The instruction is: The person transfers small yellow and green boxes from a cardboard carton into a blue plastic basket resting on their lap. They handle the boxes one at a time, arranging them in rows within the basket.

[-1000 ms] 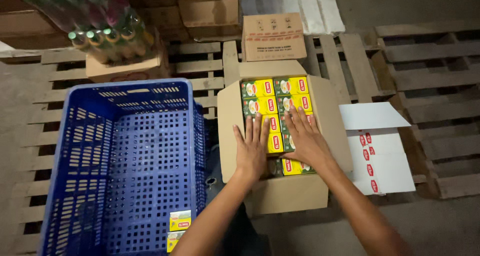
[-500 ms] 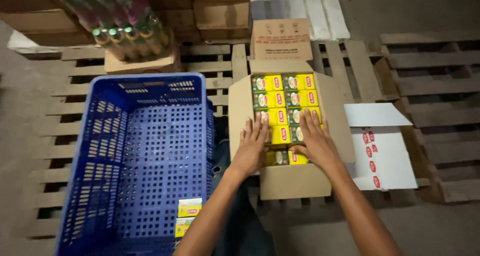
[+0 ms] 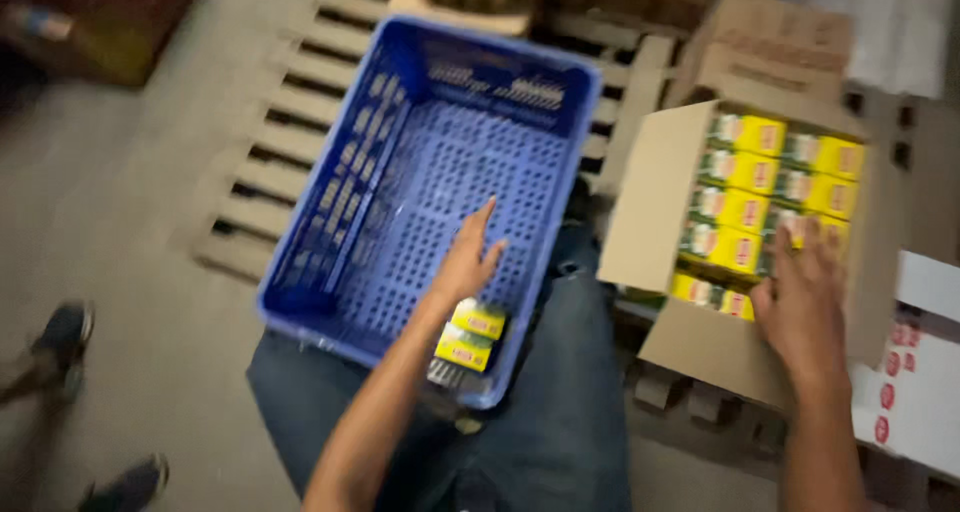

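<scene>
My left hand (image 3: 466, 255) hovers open inside the blue plastic crate (image 3: 330, 232), fingers spread, holding nothing. Just below it two small yellow-green boxes (image 3: 468, 334) lie on the crate floor near its front edge. My right hand (image 3: 803, 307) rests, fingers apart, on the yellow boxes (image 3: 775, 177) packed in the open cardboard carton (image 3: 650, 197). It presses near the carton's front row. The view is blurred by head motion.
Wooden pallets (image 3: 270, 147) lie under the crate and carton. A white printed flat carton (image 3: 915, 372) is at the right. Brown cartons (image 3: 780, 37) stand behind. Dark shoes (image 3: 60, 337) of another person are on the concrete floor at the left. My knees are under the crate.
My left hand has left the carton and swung left into the blue crate. The right hand stays on the yellow boxes. The view has swung left and tilted.
</scene>
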